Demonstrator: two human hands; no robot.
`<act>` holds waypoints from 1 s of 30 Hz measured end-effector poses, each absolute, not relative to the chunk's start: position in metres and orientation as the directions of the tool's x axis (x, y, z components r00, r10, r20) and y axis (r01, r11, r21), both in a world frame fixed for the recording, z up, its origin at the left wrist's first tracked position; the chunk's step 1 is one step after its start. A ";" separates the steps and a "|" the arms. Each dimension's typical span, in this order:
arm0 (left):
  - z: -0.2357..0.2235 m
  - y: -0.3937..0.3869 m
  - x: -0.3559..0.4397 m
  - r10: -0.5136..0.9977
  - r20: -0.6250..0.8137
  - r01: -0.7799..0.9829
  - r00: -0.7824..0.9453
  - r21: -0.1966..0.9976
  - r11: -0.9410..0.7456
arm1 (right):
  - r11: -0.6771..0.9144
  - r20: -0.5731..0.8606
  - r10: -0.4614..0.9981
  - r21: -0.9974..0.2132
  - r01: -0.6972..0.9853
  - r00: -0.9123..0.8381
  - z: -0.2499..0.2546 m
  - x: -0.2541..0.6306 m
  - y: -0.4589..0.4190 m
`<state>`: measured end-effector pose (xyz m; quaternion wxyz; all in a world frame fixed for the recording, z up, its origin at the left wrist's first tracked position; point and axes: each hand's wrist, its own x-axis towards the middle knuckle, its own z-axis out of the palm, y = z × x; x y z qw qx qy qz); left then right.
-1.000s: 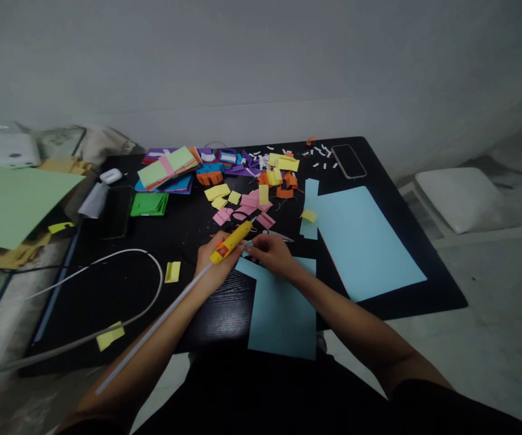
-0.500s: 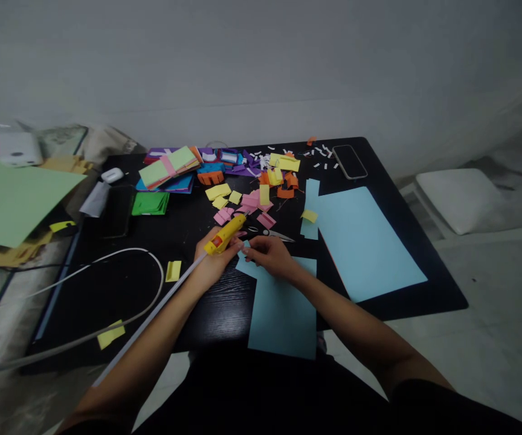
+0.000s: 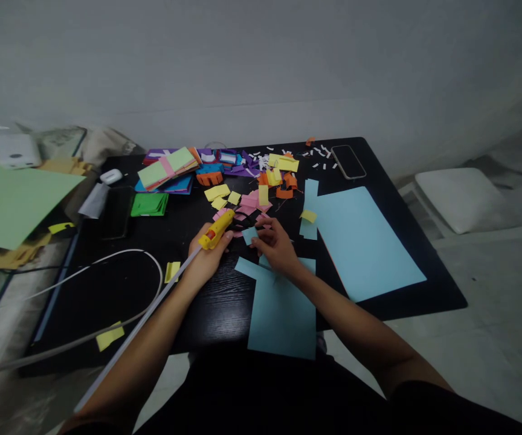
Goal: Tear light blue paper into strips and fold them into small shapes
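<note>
My left hand (image 3: 206, 254) is closed around a yellow glue gun (image 3: 217, 229), with a long pale stick (image 3: 152, 317) running from its back end over my forearm. Pinched in my right hand (image 3: 277, 248) is a small light-blue paper piece (image 3: 249, 235), held just right of the glue gun. Below my right hand lies a larger blue paper sheet (image 3: 283, 314), with a narrow blue strip (image 3: 249, 269) at its upper left. Pink paper pieces (image 3: 249, 202) and yellow pieces (image 3: 218, 192) lie beyond both hands. The scissors are mostly hidden behind my right hand.
A large light-blue sheet (image 3: 370, 241) and a phone (image 3: 348, 162) lie on the right of the black table. Stacked coloured paper (image 3: 170, 168) and folded green paper (image 3: 149, 204) sit at the left. A white cable (image 3: 159, 266) loops across the left side.
My right hand has lifted the small blue paper piece up and away from the narrow strip. My left hand has shifted slightly left with the glue gun, leaving a gap between the hands.
</note>
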<state>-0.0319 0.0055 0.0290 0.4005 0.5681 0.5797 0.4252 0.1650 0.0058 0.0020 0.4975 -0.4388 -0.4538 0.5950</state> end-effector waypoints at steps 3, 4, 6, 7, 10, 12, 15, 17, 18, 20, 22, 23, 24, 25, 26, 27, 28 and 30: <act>0.031 0.005 -0.034 0.999 0.038 0.419 -0.035 0.908 -0.020 | -0.073 -0.055 0.993 -0.979 -0.190 -0.102 0.005 0.166 0.007; 0.033 0.005 -0.035 0.999 0.037 0.460 -0.036 0.888 -0.017 | -0.073 -0.056 0.993 -0.982 -0.176 -0.103 0.006 0.166 0.007; 0.038 0.005 -0.036 0.999 0.022 0.554 -0.049 0.833 0.009 | -0.079 -0.064 0.993 -0.985 -0.155 -0.100 0.008 0.168 0.008; 0.041 0.005 -0.037 0.998 0.016 0.598 -0.059 0.801 0.023 | -0.085 -0.071 0.993 -0.985 -0.153 -0.094 0.009 0.168 0.008; 0.050 0.006 -0.039 0.997 0.036 0.692 -0.068 0.722 0.021 | -0.115 -0.107 0.993 -0.979 -0.169 -0.059 0.009 0.169 0.008; 0.053 0.006 -0.040 0.996 0.069 0.721 -0.057 0.693 -0.006 | -0.128 -0.127 0.992 -0.973 -0.190 -0.015 0.009 0.169 0.008; 0.055 0.006 -0.043 0.994 0.111 0.747 -0.025 0.662 -0.055 | -0.136 -0.145 0.989 -0.970 -0.202 0.035 0.009 0.169 0.009; 0.055 0.005 -0.046 0.990 0.141 0.757 0.026 0.644 -0.112 | -0.148 -0.159 0.986 -0.968 -0.200 0.040 0.009 0.170 0.009; 0.055 0.004 -0.047 0.986 0.156 0.757 0.055 0.638 -0.143 | -0.158 -0.169 0.985 -0.966 -0.205 0.036 0.010 0.170 0.010; 0.054 0.004 -0.047 0.979 0.174 0.745 0.110 0.637 -0.197 | -0.173 -0.185 0.982 -0.958 -0.227 0.032 0.011 0.171 0.011; 0.054 0.003 -0.047 0.972 0.179 0.724 0.152 0.649 -0.233 | -0.177 -0.192 0.981 -0.954 -0.244 0.039 0.011 0.172 0.012; 0.054 0.003 -0.046 0.969 0.176 0.713 0.171 0.657 -0.245 | -0.174 -0.191 0.981 -0.954 -0.244 0.046 0.011 0.172 0.013; 0.053 0.003 -0.045 0.967 0.170 0.704 0.191 0.663 -0.255 | -0.170 -0.187 0.981 -0.956 -0.241 0.052 0.010 0.173 0.013; 0.053 0.002 -0.044 0.964 0.166 0.696 0.208 0.667 -0.265 | -0.163 -0.181 0.982 -0.958 -0.236 0.058 0.010 0.173 0.014; 0.052 0.002 -0.043 0.961 0.164 0.690 0.224 0.669 -0.275 | -0.157 -0.175 0.983 -0.960 -0.231 0.059 0.009 0.173 0.014; 0.051 0.002 -0.041 0.957 0.164 0.686 0.241 0.669 -0.287 | -0.153 -0.170 0.984 -0.962 -0.226 0.057 0.008 0.173 0.014; 0.050 0.001 -0.040 0.952 0.167 0.683 0.256 0.666 -0.300 | -0.150 -0.166 0.985 -0.963 -0.223 0.056 0.007 0.173 0.014; 0.048 0.001 -0.039 0.945 0.176 0.677 0.275 0.662 -0.320 | -0.145 -0.160 0.986 -0.965 -0.220 0.051 0.006 0.172 0.013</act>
